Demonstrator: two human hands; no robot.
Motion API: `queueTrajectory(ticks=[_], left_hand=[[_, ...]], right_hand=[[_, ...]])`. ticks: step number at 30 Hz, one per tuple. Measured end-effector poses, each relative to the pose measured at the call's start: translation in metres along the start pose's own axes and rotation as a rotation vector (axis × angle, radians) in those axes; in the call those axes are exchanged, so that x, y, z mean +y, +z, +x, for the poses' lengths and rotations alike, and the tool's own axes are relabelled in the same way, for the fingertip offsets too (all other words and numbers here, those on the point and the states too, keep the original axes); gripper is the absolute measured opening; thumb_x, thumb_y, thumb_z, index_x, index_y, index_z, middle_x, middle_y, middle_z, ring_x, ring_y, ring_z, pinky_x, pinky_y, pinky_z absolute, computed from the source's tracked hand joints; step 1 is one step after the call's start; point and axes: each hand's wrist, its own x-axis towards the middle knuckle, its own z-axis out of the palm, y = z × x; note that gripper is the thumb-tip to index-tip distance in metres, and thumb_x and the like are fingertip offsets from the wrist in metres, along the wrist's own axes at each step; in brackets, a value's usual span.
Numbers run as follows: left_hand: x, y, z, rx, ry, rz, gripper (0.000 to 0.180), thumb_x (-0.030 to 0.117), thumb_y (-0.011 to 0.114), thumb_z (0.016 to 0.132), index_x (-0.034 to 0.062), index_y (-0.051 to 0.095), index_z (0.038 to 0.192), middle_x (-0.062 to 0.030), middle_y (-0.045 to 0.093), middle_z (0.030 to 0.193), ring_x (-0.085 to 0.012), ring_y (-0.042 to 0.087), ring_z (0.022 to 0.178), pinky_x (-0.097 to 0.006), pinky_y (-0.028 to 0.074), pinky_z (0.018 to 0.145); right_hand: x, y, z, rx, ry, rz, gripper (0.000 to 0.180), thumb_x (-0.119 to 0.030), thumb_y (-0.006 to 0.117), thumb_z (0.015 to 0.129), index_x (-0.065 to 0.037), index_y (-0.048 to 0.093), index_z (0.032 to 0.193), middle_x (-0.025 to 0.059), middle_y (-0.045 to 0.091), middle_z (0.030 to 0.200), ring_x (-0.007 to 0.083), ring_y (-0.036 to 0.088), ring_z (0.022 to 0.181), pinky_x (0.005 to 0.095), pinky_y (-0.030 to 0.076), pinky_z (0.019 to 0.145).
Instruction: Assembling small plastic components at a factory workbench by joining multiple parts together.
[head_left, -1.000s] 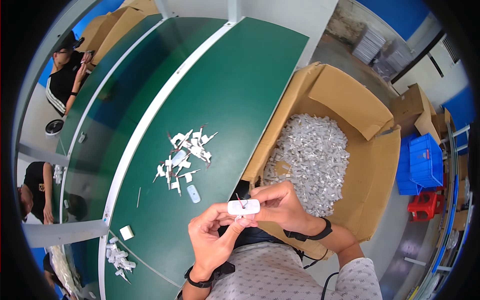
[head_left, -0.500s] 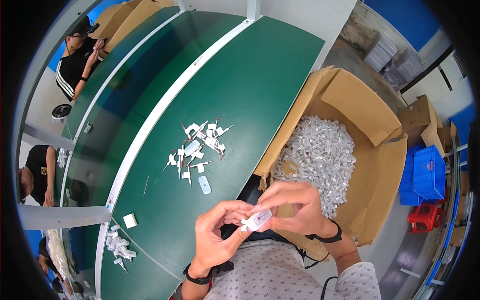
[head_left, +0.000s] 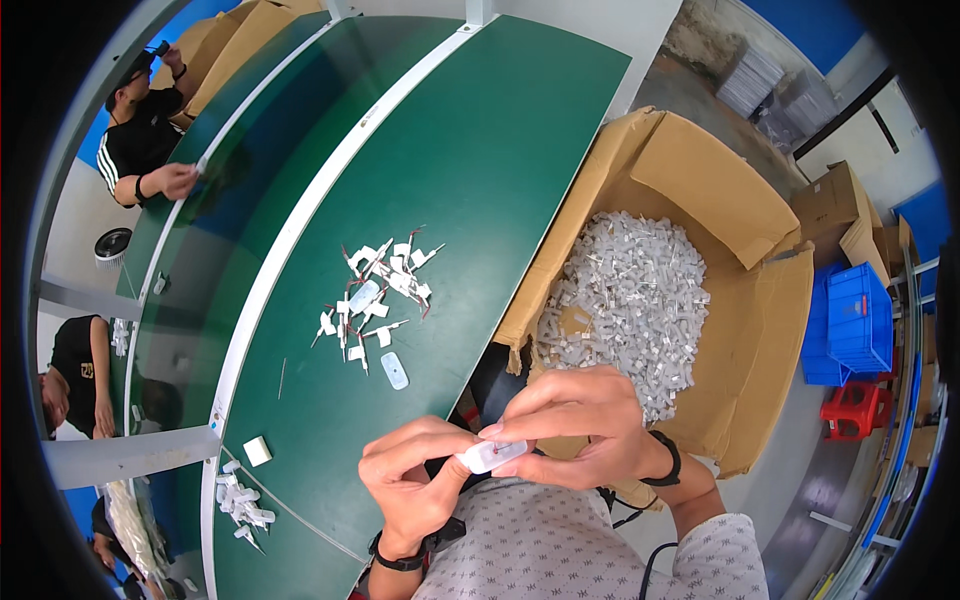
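In front of my body I hold a small white plastic casing (head_left: 495, 457) with a dark reddish bit showing inside it. My left hand (head_left: 408, 478) pinches its left end between thumb and fingers. The thumb and fingertips of my right hand (head_left: 580, 425) close on its right end. Beyond my hands, a loose heap of small white parts with reddish-brown wires (head_left: 375, 295) lies on the green table (head_left: 470, 170). A flat pale-blue oblong piece (head_left: 395, 371) rests at the near side of that heap.
To the right, an open cardboard box (head_left: 745, 380) holds many whitish plastic parts (head_left: 630, 300). A thin rod (head_left: 282, 378), a white block (head_left: 257, 451) and more white parts (head_left: 240, 500) lie at left. Blue crates (head_left: 860, 320) and a red stool (head_left: 850, 410) stand farther right. Co-workers sit beyond the table's left.
The casing has shifted slightly left and turned nearer to level, with both hands still on it. The upper-left co-worker has lowered one hand to the table rail and raised the other toward the head.
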Motion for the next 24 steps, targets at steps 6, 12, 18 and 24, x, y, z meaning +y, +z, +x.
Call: queueTrajectory(ticks=[6, 12, 18, 24], left_hand=[[0.001, 0.007, -0.003, 0.099, 0.155, 0.045, 0.007, -0.007, 0.076, 0.077, -0.0030, 0.075, 0.083, -0.0123, 0.072, 0.077, -0.0218, 0.068, 0.063, -0.030, 0.051, 0.058], [-0.001, 0.015, -0.002, 0.169, 0.213, 0.110, 0.010, -0.004, 0.078, 0.077, -0.0036, 0.069, 0.077, -0.0116, 0.068, 0.072, -0.0215, 0.065, 0.064, -0.030, 0.048, 0.058], [0.000, 0.013, 0.002, 0.142, 0.230, 0.169, 0.008, -0.005, 0.077, 0.078, -0.0032, 0.070, 0.079, -0.0123, 0.069, 0.073, -0.0221, 0.066, 0.066, -0.030, 0.049, 0.058], [0.010, 0.001, -0.003, 0.143, 0.159, 0.130, 0.021, -0.016, 0.068, 0.070, -0.0027, 0.075, 0.085, -0.0115, 0.073, 0.080, -0.0224, 0.069, 0.068, -0.031, 0.054, 0.061]], right_hand=[[-0.001, 0.006, -0.002, 0.030, 0.008, 0.080, 0.032, -0.003, 0.088, 0.072, -0.004, 0.079, 0.102, 0.0094, 0.074, 0.092, 0.0160, 0.072, 0.069, 0.0239, 0.053, 0.057], [0.000, 0.005, -0.001, 0.047, 0.047, 0.133, 0.032, -0.002, 0.088, 0.072, -0.002, 0.079, 0.103, 0.0104, 0.074, 0.092, 0.0166, 0.072, 0.071, 0.0245, 0.054, 0.059], [0.007, 0.003, 0.001, 0.033, 0.060, 0.137, 0.032, -0.004, 0.089, 0.071, -0.002, 0.079, 0.101, 0.0109, 0.074, 0.091, 0.0173, 0.072, 0.073, 0.0250, 0.054, 0.061], [0.014, 0.010, -0.002, -0.040, 0.019, 0.048, 0.037, -0.009, 0.092, 0.070, -0.001, 0.078, 0.102, 0.0115, 0.073, 0.096, 0.0170, 0.071, 0.073, 0.0270, 0.056, 0.062]])
